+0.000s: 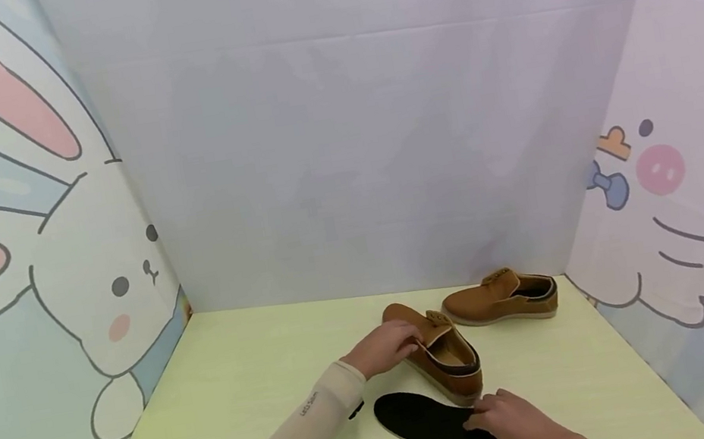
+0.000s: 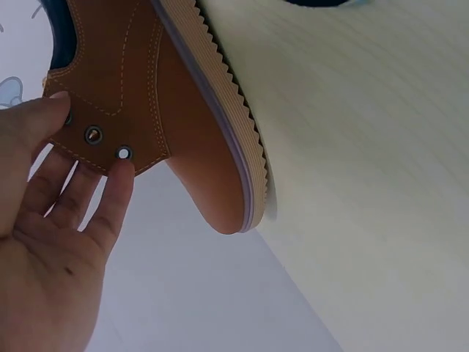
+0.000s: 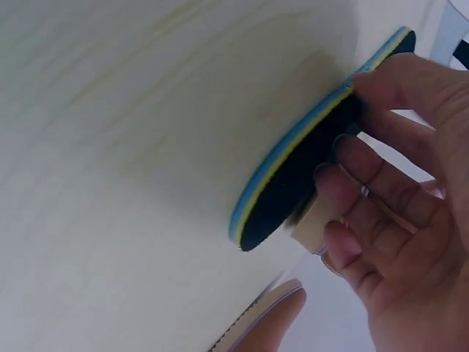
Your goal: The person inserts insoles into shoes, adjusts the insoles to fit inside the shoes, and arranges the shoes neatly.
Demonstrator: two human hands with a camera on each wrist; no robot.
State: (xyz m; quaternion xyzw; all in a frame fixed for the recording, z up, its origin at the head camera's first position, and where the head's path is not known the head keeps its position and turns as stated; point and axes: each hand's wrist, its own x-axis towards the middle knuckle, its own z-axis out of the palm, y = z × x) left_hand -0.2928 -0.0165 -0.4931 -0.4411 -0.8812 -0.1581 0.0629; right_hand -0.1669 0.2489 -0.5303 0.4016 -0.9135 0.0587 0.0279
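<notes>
A brown lace-up shoe (image 1: 466, 379) without laces stands on the table, toe pointing away, its opening toward me. My left hand (image 1: 383, 351) pinches the shoe's eyelet flap (image 2: 94, 135) between thumb and fingers, as the left wrist view shows. Just in front of the shoe's heel lies a black insole (image 1: 418, 418), slanting across the table. My right hand (image 1: 520, 429) grips the insole at its narrower right end, thumb on one edge. In the right wrist view the insole's edge (image 3: 282, 150) has blue and yellow layers.
A second brown shoe (image 1: 486, 303) sits farther back to the right, toe to the left. The pale yellow-green table (image 1: 256, 357) meets a grey back wall (image 1: 329, 162). Cartoon-printed side panels (image 1: 697, 257) close in both sides.
</notes>
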